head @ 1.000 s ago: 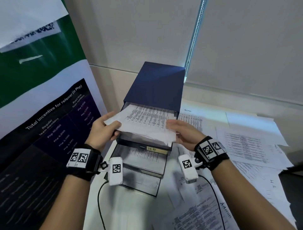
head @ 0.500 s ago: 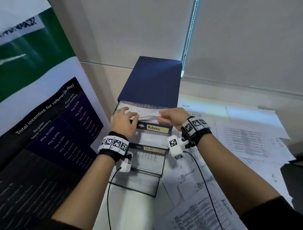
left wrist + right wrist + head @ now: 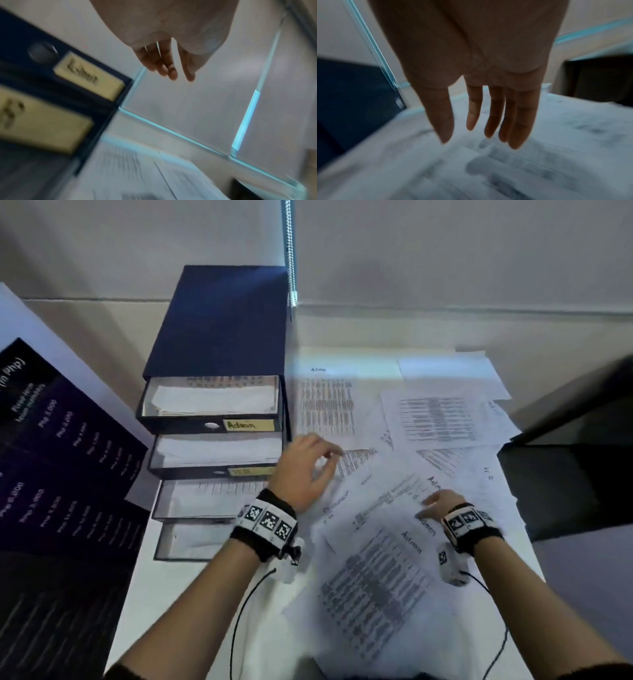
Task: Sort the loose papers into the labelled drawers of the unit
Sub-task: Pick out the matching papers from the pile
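step: between sheets, picking the next paper | left hand (image 3: 305, 470) loose, grip empty | right hand (image 3: 436, 503) flat, empty, over papers (image 3: 376, 577) | next: pinch top Admin sheet, carry to Admin drawer (image 3: 212, 405)

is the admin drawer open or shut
Open. The Admin drawer is pulled out of the blue drawer unit, and printed sheets show inside from above.

A dark poster (image 3: 65, 460) printed with Php figures is seen leaning left of the white surface (image 3: 191, 594). A beaded blind chain (image 3: 290, 251) is hung above it; a black object (image 3: 579, 474) is glimpsed at its right edge.
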A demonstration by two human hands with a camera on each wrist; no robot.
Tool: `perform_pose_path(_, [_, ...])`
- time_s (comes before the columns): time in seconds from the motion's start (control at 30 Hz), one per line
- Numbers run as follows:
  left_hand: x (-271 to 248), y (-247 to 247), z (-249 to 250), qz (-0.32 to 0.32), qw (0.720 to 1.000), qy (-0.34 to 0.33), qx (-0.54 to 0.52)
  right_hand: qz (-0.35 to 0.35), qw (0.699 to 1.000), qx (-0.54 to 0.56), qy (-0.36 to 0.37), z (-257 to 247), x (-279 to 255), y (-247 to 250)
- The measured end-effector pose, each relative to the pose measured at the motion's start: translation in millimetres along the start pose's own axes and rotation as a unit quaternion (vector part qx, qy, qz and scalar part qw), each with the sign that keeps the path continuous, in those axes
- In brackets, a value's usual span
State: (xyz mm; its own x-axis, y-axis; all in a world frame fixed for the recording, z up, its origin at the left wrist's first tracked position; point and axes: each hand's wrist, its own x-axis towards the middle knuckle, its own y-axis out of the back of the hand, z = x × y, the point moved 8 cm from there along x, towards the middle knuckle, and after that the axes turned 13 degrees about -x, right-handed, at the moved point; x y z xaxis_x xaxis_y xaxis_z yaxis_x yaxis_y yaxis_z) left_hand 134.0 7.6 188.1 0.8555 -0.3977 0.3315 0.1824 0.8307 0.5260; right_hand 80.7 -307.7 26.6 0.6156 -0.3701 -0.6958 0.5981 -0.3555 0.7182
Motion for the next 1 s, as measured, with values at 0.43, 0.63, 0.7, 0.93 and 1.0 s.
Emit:
perform_pose_path(0.43, [-114.7,-195.6,-109.1,-0.185,0.897,0.402,-0.010,0.040,0.995,0.086,0.011,57.0,-8.8,-87.9])
perform_pose_path(0.63, [-110.9,-187.0,-114.1,-0.154,0.885,0.433,-0.078,0.084,0.990,0.105,0.032,70.3,0.6,-75.2])
perform_pose_path(0.7, [-113.2,-181.2,-118.8,-0.165,0.880,0.438,-0.082,0.111,0.990,0.081,0.016,81.7,3.8,-72.0])
perform_pose_path(0.93, [-125.3,-185.0,-100.2,-0.232,0.882,0.405,-0.059,0.058,0.993,0.067,0.073,66.3,11.6,-75.0])
perform_pose_path(1.0, [-129.4,-187.9,-98.4,-0.208,0.880,0.416,-0.097,0.035,0.990,0.102,0.097,59.8,13.9,-69.6])
